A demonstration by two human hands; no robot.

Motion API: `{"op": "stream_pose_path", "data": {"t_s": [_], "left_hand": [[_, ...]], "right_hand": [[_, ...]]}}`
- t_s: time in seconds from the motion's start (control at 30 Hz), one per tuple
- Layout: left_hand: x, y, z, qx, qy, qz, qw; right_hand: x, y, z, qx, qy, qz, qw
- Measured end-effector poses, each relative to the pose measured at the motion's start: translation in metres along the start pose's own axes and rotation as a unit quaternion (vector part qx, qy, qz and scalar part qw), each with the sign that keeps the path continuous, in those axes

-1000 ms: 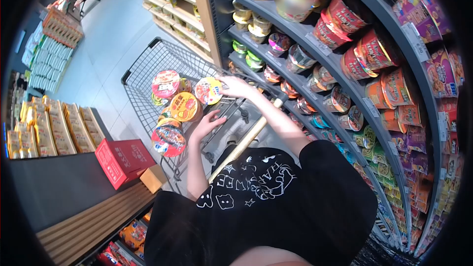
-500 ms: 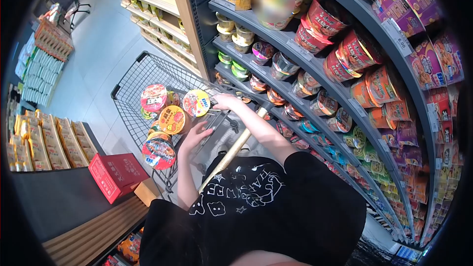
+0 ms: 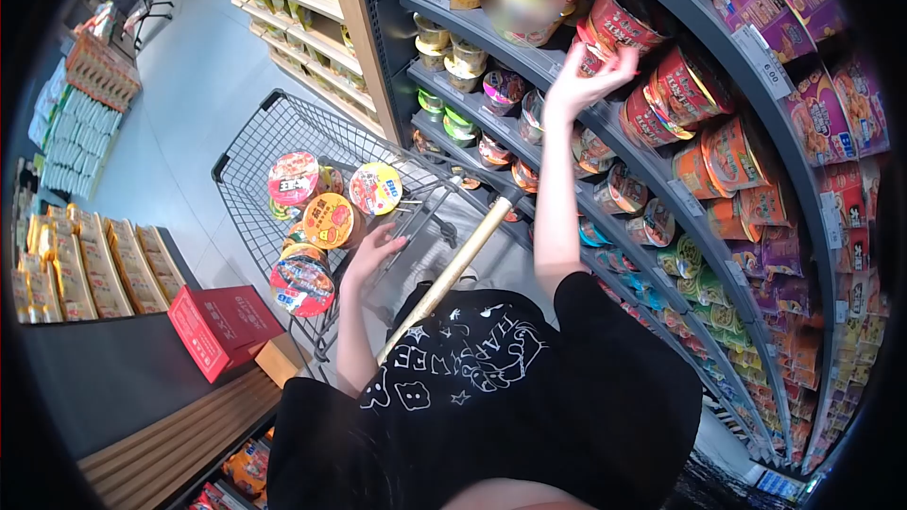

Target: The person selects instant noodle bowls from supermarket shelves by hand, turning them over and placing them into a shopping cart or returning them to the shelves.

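Note:
My right hand (image 3: 588, 83) is raised to the shelf at the upper right, its spread fingers at a red noodle bucket (image 3: 624, 21). Whether the fingertips touch it is unclear. Low over the near side of the shopping cart (image 3: 248, 146), my left hand (image 3: 374, 253) has its fingers apart and nothing in it. Beside that hand is an orange-lidded cup (image 3: 330, 220). A pink-lidded cup (image 3: 293, 178), a yellow and white cup (image 3: 376, 189) and a red and blue bowl (image 3: 302, 286) also lie in the cart.
Curved grey shelves (image 3: 694, 210) full of cups and packets run down the right. A pale cart handle (image 3: 453, 269) crosses before my body. At the left are a red box (image 3: 224, 329) and yellow packets (image 3: 71, 269). A wooden shelf unit (image 3: 307, 9) stands behind the cart.
My right hand has left the yellow and white cup in the cart and moved up and right to the red buckets. My left hand remains near the cart's edge.

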State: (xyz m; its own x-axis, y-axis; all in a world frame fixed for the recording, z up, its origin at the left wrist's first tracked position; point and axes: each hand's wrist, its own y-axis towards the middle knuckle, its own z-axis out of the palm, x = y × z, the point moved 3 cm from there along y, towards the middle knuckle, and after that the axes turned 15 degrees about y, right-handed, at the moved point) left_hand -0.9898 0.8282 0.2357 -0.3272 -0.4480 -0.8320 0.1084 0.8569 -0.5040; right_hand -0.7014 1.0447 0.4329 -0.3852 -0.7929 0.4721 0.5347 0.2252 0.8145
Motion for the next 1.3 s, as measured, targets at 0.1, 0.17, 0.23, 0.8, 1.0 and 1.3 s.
{"op": "stream_pose_path", "data": {"t_s": [0.1, 0.17, 0.23, 0.8, 1.0, 1.3], "left_hand": [[0.003, 0.001, 0.0, -0.014, 0.026, 0.018, 0.999], [0.005, 0.002, -0.001, -0.016, 0.023, 0.027, 0.999], [0.007, 0.005, -0.002, -0.015, 0.029, 0.027, 0.999], [0.013, 0.01, -0.002, -0.018, 0.058, 0.029, 0.998], [0.016, 0.011, -0.001, -0.016, 0.046, 0.034, 0.998], [0.014, 0.011, -0.003, -0.019, 0.055, 0.03, 0.998]], "right_hand": [[-0.019, 0.032, -0.006, -0.009, -0.09, -0.043, 0.995], [-0.024, 0.042, -0.004, -0.012, -0.209, 0.017, 0.978], [-0.033, 0.046, -0.004, -0.008, -0.217, 0.023, 0.976], [-0.059, 0.047, -0.011, 0.009, -0.246, 0.04, 0.968], [-0.058, 0.046, -0.011, 0.014, -0.241, 0.044, 0.969], [-0.057, 0.042, -0.011, 0.025, -0.238, 0.052, 0.969]]}}
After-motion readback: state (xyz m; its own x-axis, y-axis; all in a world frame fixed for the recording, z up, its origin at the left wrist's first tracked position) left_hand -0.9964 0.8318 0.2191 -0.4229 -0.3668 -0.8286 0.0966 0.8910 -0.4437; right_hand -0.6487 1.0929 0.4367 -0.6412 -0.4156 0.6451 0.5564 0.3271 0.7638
